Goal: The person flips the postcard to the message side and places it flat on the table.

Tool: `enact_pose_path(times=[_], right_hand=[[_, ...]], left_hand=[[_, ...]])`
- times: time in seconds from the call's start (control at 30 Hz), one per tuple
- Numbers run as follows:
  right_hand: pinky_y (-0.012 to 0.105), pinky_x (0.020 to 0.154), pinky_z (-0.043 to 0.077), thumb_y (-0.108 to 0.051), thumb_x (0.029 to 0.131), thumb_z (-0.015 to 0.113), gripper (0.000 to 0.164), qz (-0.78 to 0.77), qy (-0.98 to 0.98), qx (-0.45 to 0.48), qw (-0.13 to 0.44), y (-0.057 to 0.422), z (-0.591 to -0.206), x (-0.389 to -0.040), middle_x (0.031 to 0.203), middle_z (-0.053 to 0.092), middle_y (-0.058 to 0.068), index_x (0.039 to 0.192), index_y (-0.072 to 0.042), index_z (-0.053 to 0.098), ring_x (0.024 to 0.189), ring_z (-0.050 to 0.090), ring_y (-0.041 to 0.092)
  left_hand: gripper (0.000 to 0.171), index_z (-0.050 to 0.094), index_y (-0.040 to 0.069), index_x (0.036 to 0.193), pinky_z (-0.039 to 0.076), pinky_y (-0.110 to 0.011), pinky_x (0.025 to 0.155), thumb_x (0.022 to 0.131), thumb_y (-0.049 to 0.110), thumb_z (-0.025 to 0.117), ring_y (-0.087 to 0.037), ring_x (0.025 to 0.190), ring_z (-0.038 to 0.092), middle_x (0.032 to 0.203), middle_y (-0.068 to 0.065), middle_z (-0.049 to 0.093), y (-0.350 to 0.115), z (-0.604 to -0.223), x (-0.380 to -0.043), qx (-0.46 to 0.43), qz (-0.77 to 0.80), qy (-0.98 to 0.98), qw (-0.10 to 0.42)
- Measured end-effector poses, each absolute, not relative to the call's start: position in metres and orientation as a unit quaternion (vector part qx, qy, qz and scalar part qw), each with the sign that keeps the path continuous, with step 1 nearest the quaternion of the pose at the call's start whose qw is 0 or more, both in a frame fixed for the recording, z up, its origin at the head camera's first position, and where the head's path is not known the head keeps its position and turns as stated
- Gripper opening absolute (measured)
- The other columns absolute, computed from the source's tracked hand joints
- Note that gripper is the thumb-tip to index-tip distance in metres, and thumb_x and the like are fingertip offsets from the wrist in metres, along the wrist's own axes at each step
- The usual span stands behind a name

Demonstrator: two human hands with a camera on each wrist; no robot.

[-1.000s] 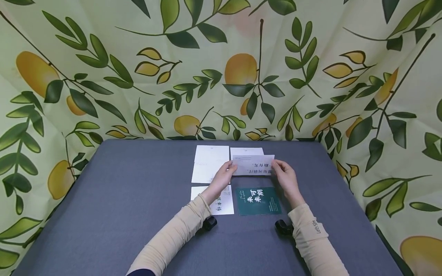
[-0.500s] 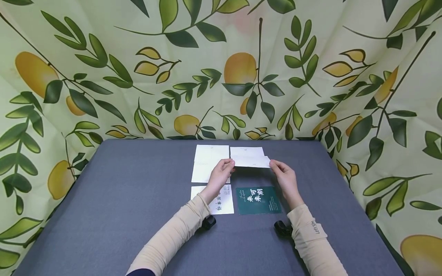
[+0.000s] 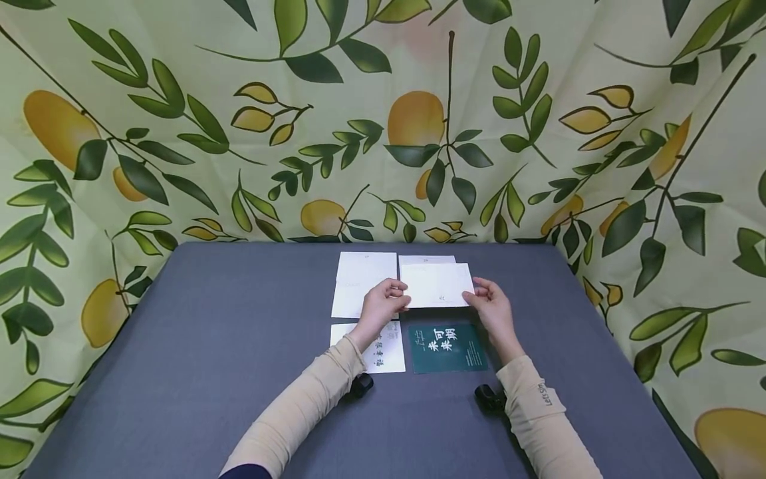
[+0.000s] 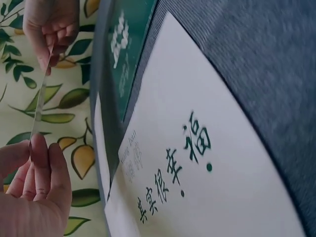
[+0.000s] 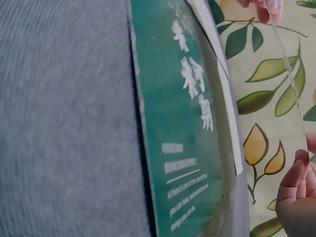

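Note:
Between both hands a white card [image 3: 437,286] is held above the table, its mostly blank face toward the head camera and a tiny mark near the lower edge. My left hand [image 3: 383,307] pinches its left edge between thumb and fingers. At the opposite edge, my right hand [image 3: 492,311] pinches the lower right part. Both wrist views show the card [image 4: 40,98] nearly edge-on. Below it lies a green card [image 3: 449,348] with white characters. A white card with dark green characters [image 4: 222,163] lies under the left forearm, partly hidden.
White cards [image 3: 364,279] lie at the back, left of the held one. Another white card [image 3: 427,259] is partly covered by it. A grey cloth [image 3: 239,332] covers the table, and a leaf-and-fruit patterned curtain [image 3: 347,153] hangs behind.
The held card has been turned: its printed face showed first, then it tilted flatter, and now its mostly blank face shows. Both hands keep their pinch; the cards on the table stay put.

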State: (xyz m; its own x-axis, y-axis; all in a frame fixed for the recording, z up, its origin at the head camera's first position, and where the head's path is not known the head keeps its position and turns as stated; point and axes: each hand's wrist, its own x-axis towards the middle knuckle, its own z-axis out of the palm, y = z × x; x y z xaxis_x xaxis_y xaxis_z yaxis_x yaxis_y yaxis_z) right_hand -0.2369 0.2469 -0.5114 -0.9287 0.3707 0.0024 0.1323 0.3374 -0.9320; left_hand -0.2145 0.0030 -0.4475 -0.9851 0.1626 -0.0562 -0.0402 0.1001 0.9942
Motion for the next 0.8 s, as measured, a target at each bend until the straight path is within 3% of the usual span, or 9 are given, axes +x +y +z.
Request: enact_pose_path(times=[0.07,0.2,0.3,0.47,0.8], right_hand=[[0.021,0.061,0.042,-0.024,0.082,0.069,0.047,0.543,-0.82,-0.152,0.099,0.244,-0.508,-0.234,0.093,0.051,0.004,0.125,-0.012,0.054,0.08,0.048,0.018],[0.021,0.057,0.039,-0.028,0.084,0.068,0.047,0.501,-0.852,-0.136,0.065,0.243,-0.503,-0.232,0.089,0.052,0.006,0.123,-0.006,0.053,0.076,0.048,0.017],[0.02,0.053,0.036,-0.028,0.085,0.066,0.048,0.473,-0.871,-0.126,0.032,0.241,-0.489,-0.228,0.086,0.051,0.007,0.122,-0.002,0.051,0.074,0.047,0.018],[0.026,0.059,0.037,-0.022,0.085,0.064,0.047,0.422,-0.899,-0.112,-0.018,0.24,-0.463,-0.222,0.085,0.049,0.011,0.121,0.003,0.048,0.075,0.047,0.023],[0.026,0.062,0.037,-0.021,0.085,0.064,0.043,0.344,-0.93,-0.094,-0.091,0.25,-0.466,-0.231,0.082,0.051,0.012,0.116,0.006,0.049,0.075,0.049,0.022]], left_hand=[[0.02,0.06,0.002,0.103,0.055,-0.041,0.078,0.084,0.005,0.064,-0.025,0.075,0.068,0.082,-0.007,0.06,0.003,-0.448,-0.215,0.049,0.646,0.758,0.068],[0.016,0.059,0.003,0.099,0.054,-0.028,0.064,0.084,0.008,0.064,-0.016,0.066,0.063,0.076,0.002,0.049,0.004,-0.45,-0.22,0.073,0.583,0.808,0.045],[0.017,0.059,0.003,0.099,0.044,-0.019,0.055,0.085,0.01,0.064,-0.01,0.059,0.054,0.073,0.002,0.046,0.005,-0.448,-0.223,0.098,0.529,0.842,0.033],[0.017,0.059,0.0,0.098,0.032,-0.017,0.05,0.085,0.009,0.064,-0.008,0.055,0.041,0.066,0.003,0.045,0.013,-0.445,-0.228,0.134,0.444,0.885,0.033],[0.015,0.059,0.001,0.095,0.034,-0.019,0.051,0.084,0.01,0.062,-0.01,0.056,0.046,0.072,-0.01,0.064,0.03,-0.456,-0.232,0.146,0.343,0.926,0.063]])
